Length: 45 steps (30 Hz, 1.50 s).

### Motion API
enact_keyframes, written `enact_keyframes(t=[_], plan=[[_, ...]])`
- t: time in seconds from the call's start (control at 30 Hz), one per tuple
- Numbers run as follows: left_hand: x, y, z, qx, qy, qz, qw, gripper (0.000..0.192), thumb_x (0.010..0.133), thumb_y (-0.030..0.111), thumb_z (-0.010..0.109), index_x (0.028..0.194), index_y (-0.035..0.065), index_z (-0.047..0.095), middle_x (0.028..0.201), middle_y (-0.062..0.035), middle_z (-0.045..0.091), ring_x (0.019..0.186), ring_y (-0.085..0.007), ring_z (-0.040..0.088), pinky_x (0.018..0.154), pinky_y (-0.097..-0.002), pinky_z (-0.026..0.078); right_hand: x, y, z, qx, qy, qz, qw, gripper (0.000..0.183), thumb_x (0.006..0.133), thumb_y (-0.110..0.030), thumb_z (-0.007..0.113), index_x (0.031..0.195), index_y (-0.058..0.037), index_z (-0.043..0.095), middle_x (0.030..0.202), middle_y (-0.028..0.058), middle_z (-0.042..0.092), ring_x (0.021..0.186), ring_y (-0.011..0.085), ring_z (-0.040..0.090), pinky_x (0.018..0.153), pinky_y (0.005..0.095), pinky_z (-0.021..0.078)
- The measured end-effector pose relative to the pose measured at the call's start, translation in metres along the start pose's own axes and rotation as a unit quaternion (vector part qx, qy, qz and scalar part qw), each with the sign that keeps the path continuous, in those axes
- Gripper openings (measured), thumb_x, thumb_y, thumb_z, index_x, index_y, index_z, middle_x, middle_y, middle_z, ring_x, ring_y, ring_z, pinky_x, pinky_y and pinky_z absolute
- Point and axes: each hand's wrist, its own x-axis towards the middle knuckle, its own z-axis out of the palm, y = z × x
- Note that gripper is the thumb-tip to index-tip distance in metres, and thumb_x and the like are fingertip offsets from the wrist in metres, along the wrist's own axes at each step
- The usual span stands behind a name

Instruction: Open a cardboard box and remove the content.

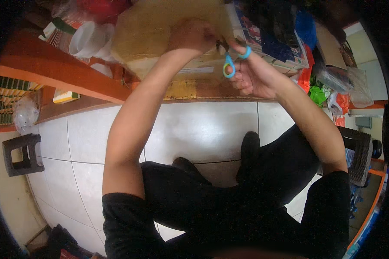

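A large brown cardboard box (142, 39) sits before me, with a white label strip (197, 69) on its near side. My right hand (254, 73) holds a pair of scissors (229, 66) with light blue handles, thumb in one loop and a finger in the other. The loops are spread apart, and the dark blades are close to the box's right side. My left hand (194, 35) is over the box with its fingers curled near the blades. Blur and shadow hide whether those fingers pinch anything.
An orange wooden shelf edge (61, 81) runs on the left, near white plastic cups (84, 39). Printed boxes (278, 48) and plastic bags (317, 94) stand right of the cardboard box. A dark plastic stool (22, 155) is on the tiled floor (201, 129).
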Motion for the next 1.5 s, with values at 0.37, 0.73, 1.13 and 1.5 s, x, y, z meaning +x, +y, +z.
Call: enact_keyframes(t=[0.37,0.73,1.13,1.5], plan=[[0.004,-0.005,0.002,0.000,-0.002,-0.037,0.999,0.022,0.077,0.034,0.073,0.090,0.0163,0.078,0.087,-0.0100,0.074,0.081,-0.0285,0.072,0.078,-0.0403,0.056,0.027,0.009,0.013,0.032,0.125,-0.128,0.983,0.053,0.092,-0.063,0.059,0.081,-0.0122,0.051,0.066,-0.0075,0.040,0.053,0.0048,0.037,0.050,0.0212,0.0306],[0.004,0.008,0.016,0.139,0.008,-0.036,0.990,0.031,0.078,0.038,0.071,0.101,0.0174,0.075,0.096,-0.0106,0.074,0.094,-0.0310,0.070,0.087,-0.0502,0.052,0.025,-0.011,-0.003,0.076,0.083,-0.101,0.989,0.046,0.093,-0.055,0.064,0.085,-0.0118,0.053,0.063,-0.0076,0.036,0.052,0.0060,0.032,0.048,0.0216,0.0258],[0.016,-0.019,0.028,0.117,0.046,0.039,0.991,0.022,0.082,0.031,0.069,0.097,0.0176,0.076,0.096,-0.0134,0.072,0.092,-0.0356,0.069,0.084,-0.0459,0.055,0.005,-0.017,-0.029,-0.020,0.025,-0.047,0.998,0.055,0.089,-0.070,0.057,0.079,-0.0155,0.055,0.062,-0.0091,0.040,0.052,0.0054,0.040,0.047,0.0215,0.0289],[0.013,-0.021,0.023,0.027,0.117,0.118,0.986,0.017,0.082,0.024,0.070,0.091,0.0108,0.075,0.093,-0.0134,0.072,0.089,-0.0338,0.070,0.083,-0.0441,0.055,0.019,-0.017,-0.024,-0.089,0.007,-0.093,0.992,0.059,0.095,-0.069,0.048,0.096,-0.0114,0.059,0.067,-0.0069,0.046,0.053,0.0037,0.045,0.046,0.0169,0.0372]])
